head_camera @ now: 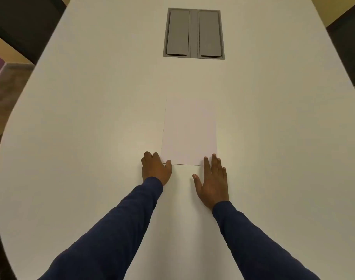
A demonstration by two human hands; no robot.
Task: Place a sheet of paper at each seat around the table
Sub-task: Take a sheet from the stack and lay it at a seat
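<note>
White table (81, 118), grey hatch (193, 33) at 12 o'clock. 1 paper sheet (189, 130) lies flat; left hand (155, 168) curled at its corner, right hand (213, 184) spread flat.

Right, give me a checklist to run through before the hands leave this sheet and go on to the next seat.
1. Sheet of paper lies flat on the table: ok.
2. Sheet clear of the grey hatch in the table's middle: ok.
3. Left hand free of the sheet: not ok, fingers curled at its near left corner.
4. Right hand free of the sheet: not ok, flat with fingertips on the near right corner.
5. More sheets on hand for other seats: cannot tell, none in view.
6. Other seats already served: cannot tell.
</note>
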